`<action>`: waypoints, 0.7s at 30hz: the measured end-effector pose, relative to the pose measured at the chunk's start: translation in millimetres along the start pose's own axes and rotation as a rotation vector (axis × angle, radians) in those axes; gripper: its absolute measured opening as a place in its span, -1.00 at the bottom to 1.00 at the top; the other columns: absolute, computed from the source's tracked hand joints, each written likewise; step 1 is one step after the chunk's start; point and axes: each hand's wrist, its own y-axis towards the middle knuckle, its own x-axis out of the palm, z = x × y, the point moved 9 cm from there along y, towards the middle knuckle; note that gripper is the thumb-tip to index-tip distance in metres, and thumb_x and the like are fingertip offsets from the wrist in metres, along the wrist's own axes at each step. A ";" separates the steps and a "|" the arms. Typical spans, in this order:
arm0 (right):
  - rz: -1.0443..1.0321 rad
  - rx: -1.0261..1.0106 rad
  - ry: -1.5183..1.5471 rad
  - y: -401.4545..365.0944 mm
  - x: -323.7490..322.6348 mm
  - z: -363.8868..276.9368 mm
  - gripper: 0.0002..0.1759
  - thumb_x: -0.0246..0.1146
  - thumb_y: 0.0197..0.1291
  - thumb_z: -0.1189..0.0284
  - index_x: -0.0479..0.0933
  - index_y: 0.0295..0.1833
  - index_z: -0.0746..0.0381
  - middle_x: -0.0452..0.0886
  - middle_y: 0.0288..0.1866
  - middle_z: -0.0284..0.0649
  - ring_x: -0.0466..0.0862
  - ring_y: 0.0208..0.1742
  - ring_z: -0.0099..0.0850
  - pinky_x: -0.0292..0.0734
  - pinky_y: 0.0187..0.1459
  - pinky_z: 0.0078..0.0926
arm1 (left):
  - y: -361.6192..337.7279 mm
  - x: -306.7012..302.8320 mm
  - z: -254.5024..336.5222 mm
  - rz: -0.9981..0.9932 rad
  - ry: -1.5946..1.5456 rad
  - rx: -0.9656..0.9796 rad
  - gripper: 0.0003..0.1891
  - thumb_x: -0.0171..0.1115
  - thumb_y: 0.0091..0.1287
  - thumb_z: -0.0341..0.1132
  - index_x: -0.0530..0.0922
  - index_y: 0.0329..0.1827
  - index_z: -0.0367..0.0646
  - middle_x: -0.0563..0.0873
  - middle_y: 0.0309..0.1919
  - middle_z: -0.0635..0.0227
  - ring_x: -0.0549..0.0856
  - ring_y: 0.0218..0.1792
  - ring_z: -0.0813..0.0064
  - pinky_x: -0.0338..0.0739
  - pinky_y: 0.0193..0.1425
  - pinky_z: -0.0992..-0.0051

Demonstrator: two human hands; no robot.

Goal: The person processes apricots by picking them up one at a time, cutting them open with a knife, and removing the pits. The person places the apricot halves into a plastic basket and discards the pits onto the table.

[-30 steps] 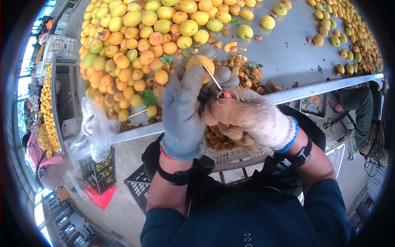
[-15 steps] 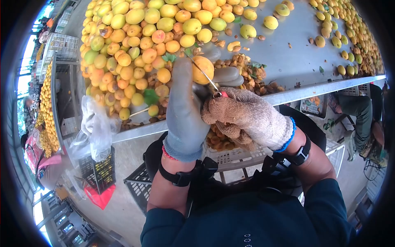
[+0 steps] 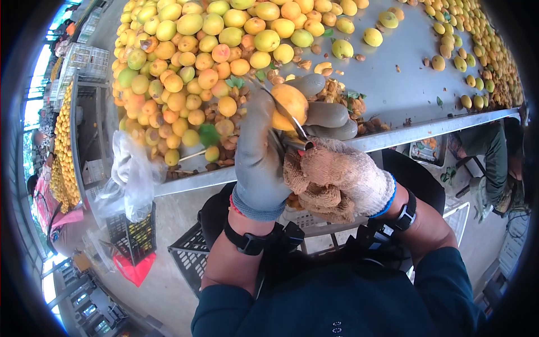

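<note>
My left hand, in a grey coated glove, holds a yellow-orange apricot between thumb and fingers over the near edge of the metal table. My right hand wears a stained, pale knit glove and is closed round a small knife. The thin knife blade lies across the apricot; a bit of red shows at its grip, and the handle is hidden in my fist. Just behind the hands are a heap of apricots and a scatter of brown scraps and pits.
The metal table has a raised near rim. More apricots lie at its far right. A plastic bag hangs at the left corner above a black crate. Below my hands stands a pale crate. Another person's leg is at right.
Both hands have shifted slightly right and down. The apricot has turned in my left hand, and the knife blade now lies more steeply across it.
</note>
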 end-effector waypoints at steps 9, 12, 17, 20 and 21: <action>-0.067 -0.084 0.112 -4.3 -27.3 -12.0 -0.76 0.34 0.34 0.37 0.54 0.00 0.26 0.60 -0.25 -0.36 0.55 -0.31 -0.61 0.48 -0.30 -0.66 | 4.7 -24.7 10.8 0.016 0.177 0.046 -0.56 -0.10 0.56 -0.26 0.34 0.38 -0.38 0.57 0.24 0.00 0.62 0.27 0.15 0.58 0.35 0.12; 0.065 -0.358 -0.173 -8.7 -30.4 -51.1 -0.79 0.34 0.31 0.43 0.56 -0.01 0.26 0.63 -0.22 -0.33 0.59 -0.23 -0.58 0.53 -0.21 -0.62 | 6.7 -30.7 22.2 0.090 0.358 0.190 -0.60 -0.10 0.56 -0.33 0.34 0.36 -0.35 0.57 0.23 0.07 0.58 0.31 0.17 0.59 0.33 0.12; 0.424 -0.416 -0.933 -12.6 -11.7 -87.1 -0.77 0.33 0.31 0.38 0.58 -0.04 0.29 0.61 -0.35 -0.32 0.55 -0.27 -0.60 0.49 -0.22 -0.58 | 1.0 -4.5 20.0 0.001 1.124 0.401 -0.59 -0.07 0.54 -0.43 0.36 0.40 -0.37 0.54 0.30 0.08 0.52 0.34 0.31 0.33 0.45 0.37; 0.389 -0.381 -0.874 -5.0 -24.0 -86.2 -0.67 0.30 0.34 0.21 0.55 -0.08 0.28 0.58 -0.43 -0.28 0.51 -0.52 -0.62 0.42 -0.51 -0.61 | 2.4 -2.6 14.4 -0.045 1.104 0.405 -0.56 -0.05 0.53 -0.41 0.35 0.43 -0.36 0.55 0.28 0.05 0.50 0.35 0.26 0.28 0.49 0.30; 0.381 -0.325 -0.689 -5.4 -30.0 -82.0 -0.66 0.28 0.35 0.19 0.55 -0.08 0.27 0.59 -0.43 -0.28 0.51 -0.57 -0.61 0.40 -0.57 -0.61 | 1.3 6.6 18.5 -0.100 1.223 0.476 -0.57 -0.06 0.54 -0.40 0.36 0.43 -0.35 0.59 0.24 0.09 0.63 0.17 0.39 0.49 0.28 0.42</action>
